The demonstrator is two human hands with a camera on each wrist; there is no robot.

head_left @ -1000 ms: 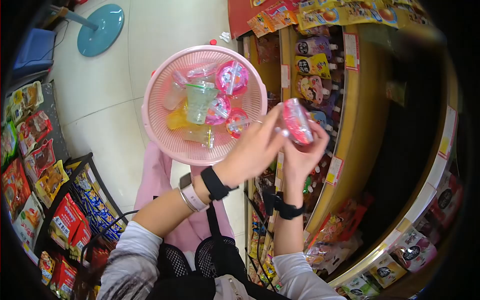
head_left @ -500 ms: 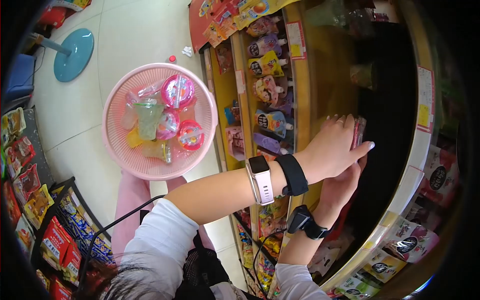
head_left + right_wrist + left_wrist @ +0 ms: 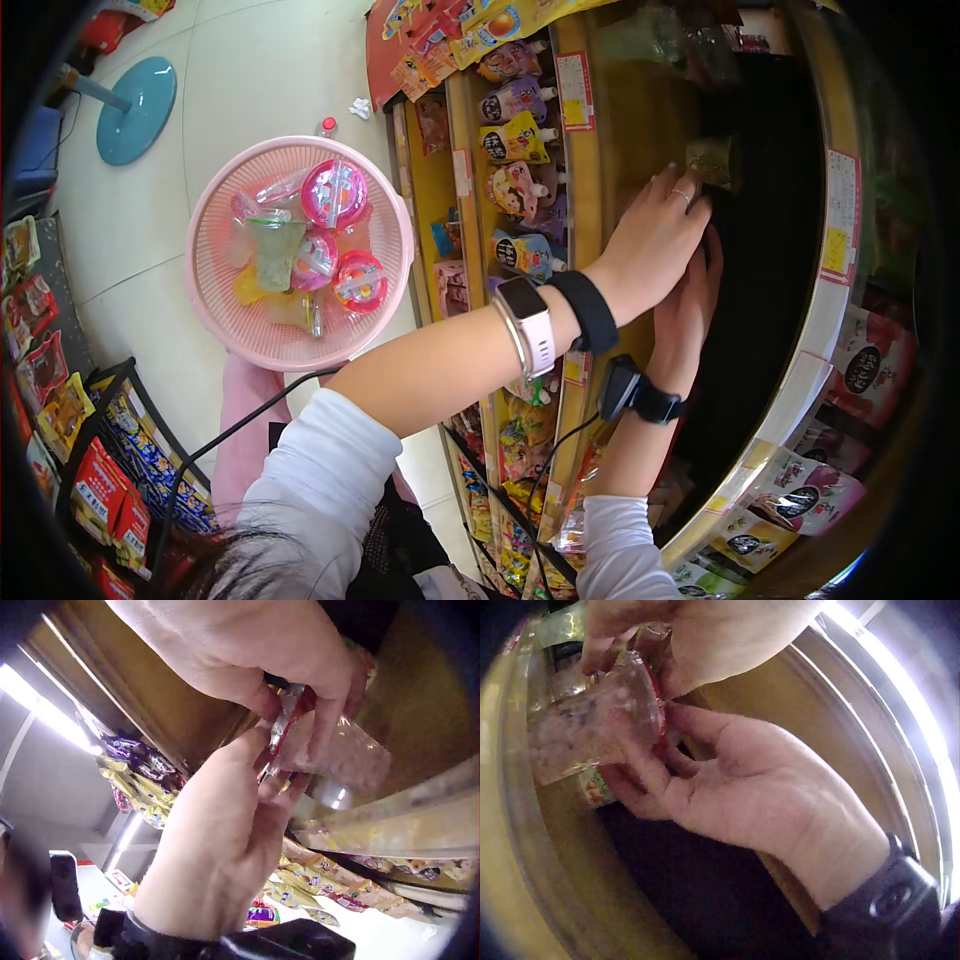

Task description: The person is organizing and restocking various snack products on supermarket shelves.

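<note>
Both hands hold a clear plastic cup with a red lid and pale pinkish contents (image 3: 585, 731) over the shelf. My left hand (image 3: 650, 245) hides the cup in the head view. In the left wrist view, this hand's thumb and fingers pinch near the lid end. My right hand (image 3: 695, 300) lies partly behind it, its thumb by the lid and its fingers curled round the clear wall (image 3: 364, 761) in the right wrist view. To the left stands a pink basket (image 3: 270, 350) holding several cups, among them a pink-lidded cup (image 3: 334, 193) and a greenish cup (image 3: 276, 258).
Beside the hands, a curved shelf edge carries a row of spouted pouches (image 3: 515, 138) and a price tag (image 3: 575, 92). Packaged snacks (image 3: 795, 495) hang at the lower right. More red packets (image 3: 108, 495) stand at the left, and a blue round stand base (image 3: 138, 110) is on the floor.
Both hands have carried the cup rightward from beside the basket to over the dark shelf. The red lid has turned out of the head view. The basket appears farther left as the view shifts.
</note>
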